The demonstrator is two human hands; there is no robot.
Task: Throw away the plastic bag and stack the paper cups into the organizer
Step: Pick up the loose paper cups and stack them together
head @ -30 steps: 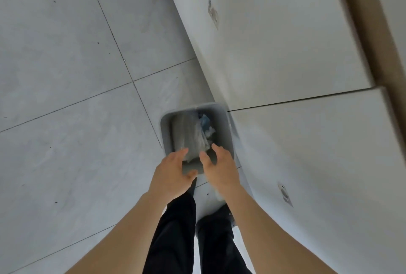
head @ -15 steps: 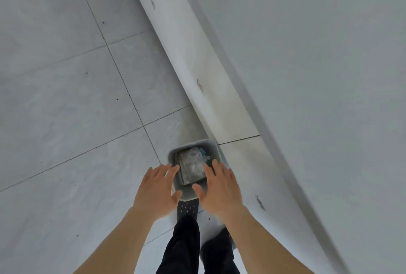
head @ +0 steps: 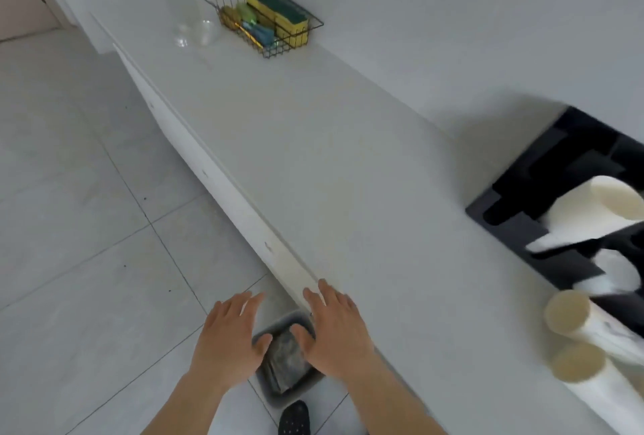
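Observation:
A small grey bin (head: 296, 395) stands on the floor against the counter front, with the crumpled plastic bag (head: 284, 363) lying inside it. My left hand (head: 228, 340) and my right hand (head: 336, 333) hover above the bin, both empty with fingers spread. At the right edge of the counter sits a black organizer (head: 543, 190) holding white paper cups (head: 592, 211) lying on their sides. Two more stacks of paper cups (head: 571, 314) lie on the counter in front of it, blurred.
The long white counter (head: 331, 162) runs from far left to near right. A wire basket (head: 299, 38) with sponges and a clear glass (head: 193, 24) stand at its far end. Grey tiled floor (head: 87, 225) lies to the left. My black shoe (head: 294, 420) is beside the bin.
My view has lifted from the bin and floor to the counter top, so the organizer, cups and basket now show. Both hands have risen above the bin and stay empty.

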